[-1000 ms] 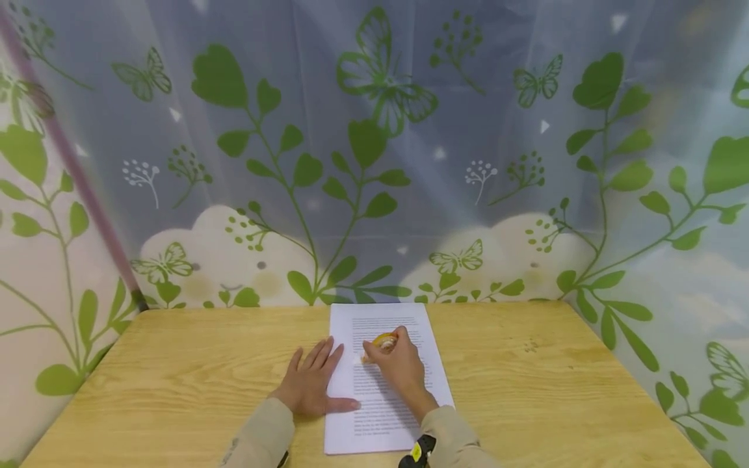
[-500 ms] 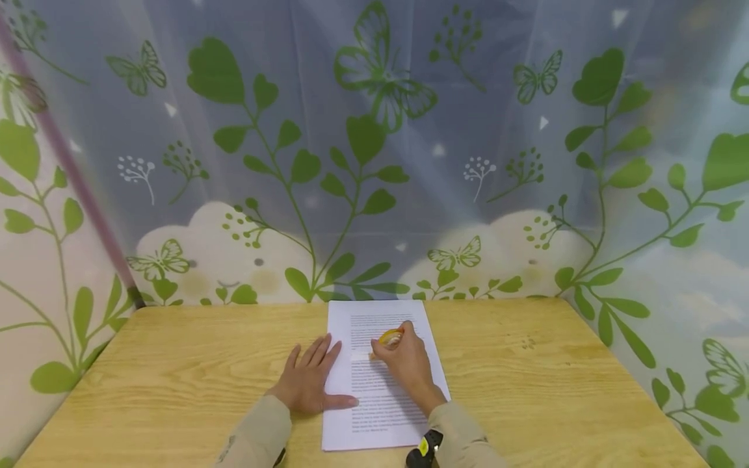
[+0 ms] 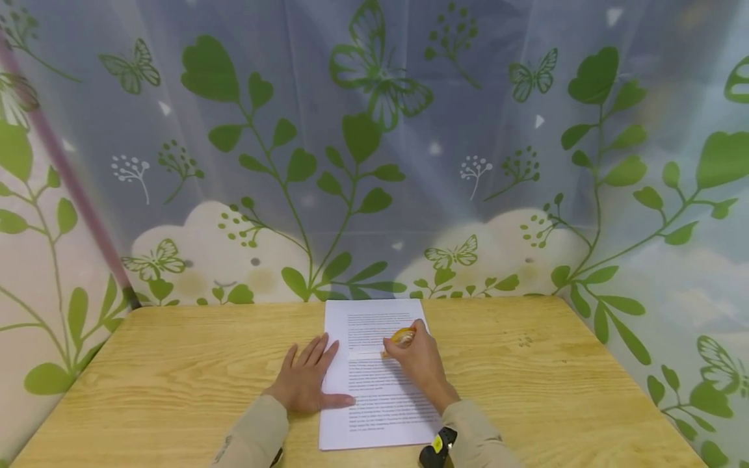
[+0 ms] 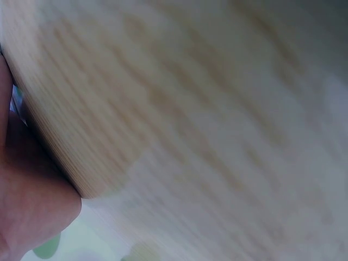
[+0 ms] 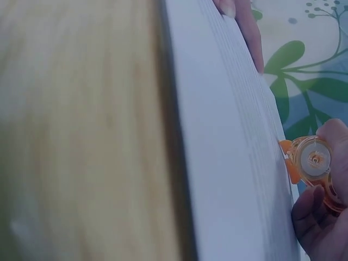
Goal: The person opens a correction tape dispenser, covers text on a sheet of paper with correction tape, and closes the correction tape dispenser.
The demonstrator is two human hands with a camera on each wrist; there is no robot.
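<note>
My right hand (image 3: 421,357) pinches an orange see-through correction tape dispenser (image 3: 403,337) between thumb and fingers. In the right wrist view the dispenser (image 5: 314,157) shows its round spool, and its orange tip meets the page. A printed sheet (image 3: 374,416) on a stack of paper lies under both hands. Left of the tip, a white strip (image 3: 364,355) runs across the lines of text. My left hand (image 3: 307,377) lies flat with fingers spread, its fingertips and thumb on the sheet's left margin. The left wrist view catches only part of that hand (image 4: 35,201).
The stack lies on a wooden table (image 3: 199,364), reaching almost to its back edge. Behind and at the sides hangs a curtain (image 3: 445,143) printed with green leaves and butterflies. A dark strapped device (image 3: 435,448) sits at my right wrist.
My right hand has slid rightward over the page with the correction tape, and the white strip behind it has grown longer. My left hand stays put on the margin.
</note>
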